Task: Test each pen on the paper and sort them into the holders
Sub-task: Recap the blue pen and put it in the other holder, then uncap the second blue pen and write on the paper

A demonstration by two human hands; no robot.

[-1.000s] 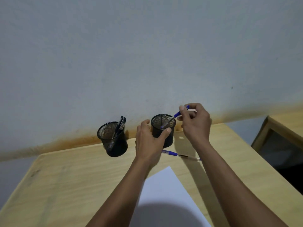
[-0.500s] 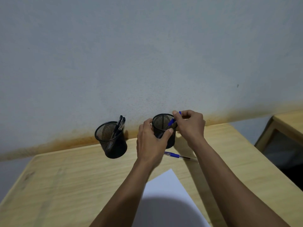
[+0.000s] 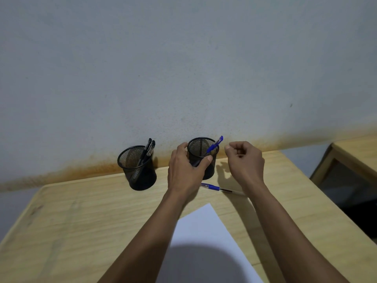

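The left hand (image 3: 188, 170) wraps its thumb and fingers around the right-hand black mesh holder (image 3: 204, 158), probably to keep the light cup from tipping or sliding as pens go in. A blue pen (image 3: 214, 146) stands tilted inside that holder, its capped end leaning over the rim toward the right hand (image 3: 243, 160), which hovers just beside the holder with fingers loosely curled and nothing between them; that pen looks sorted. The other mesh holder (image 3: 138, 168) stands to the left, apart from the hands, with two black pens (image 3: 148, 150) leaning against its far rim, so the split seems to be by colour or by whether the pen writes; which one cannot be told. A second blue pen (image 3: 218, 188) lies flat on the wooden table (image 3: 81, 211), between the gripped holder and the white paper (image 3: 204, 231), within easy reach of the right hand, and is likely next to be tested. The sheet's visible part bears no clear marks.
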